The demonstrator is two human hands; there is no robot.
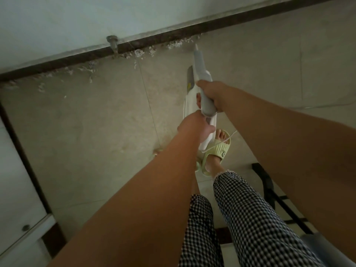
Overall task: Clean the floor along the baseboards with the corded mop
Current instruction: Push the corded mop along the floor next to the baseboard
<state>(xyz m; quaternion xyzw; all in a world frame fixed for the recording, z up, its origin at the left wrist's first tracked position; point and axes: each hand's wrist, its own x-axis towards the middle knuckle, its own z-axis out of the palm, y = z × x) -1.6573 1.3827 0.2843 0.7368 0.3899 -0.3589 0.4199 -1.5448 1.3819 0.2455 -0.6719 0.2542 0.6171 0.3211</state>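
Pale tiled floor [96, 116] filled most of your view, bounded from 9 to 1 o'clock by a dark baseboard [154, 38] under a light wall [77, 20].

Surroundings, itemised:
- White crumbly debris [138, 53] lay strewn along the foot of the baseboard, thickest near 12 o'clock.
- One grey fitting [112, 42] projected from the wall at 11 o'clock, just above the debris.
- White cabinet [17, 199] with a small round knob [25, 227] stood at 8 o'clock.
- Black frame [273, 195] stood on the floor at 4 o'clock.
- Your checked trousers [240, 218] and a green slipper [217, 155] sat at 6 o'clock, directly beneath the tool.

Task item: corded mop [200, 78], white and grey. You held it near the centre of the view, its long axis running from 6 toward 12 o'clock, the narrow tip pointing at the baseboard and ending just short of the debris. Whether the tip touched the floor cannot be told.

Grip: your right hand [213, 93] was wrapped around the grey handle, fingers curled tight. Your left hand [196, 130] gripped the white body just behind it, toward 6 o'clock. Most of the mop extended forward of both hands.

Thin white cord [221, 143] trailed from the rear end across the slipper.
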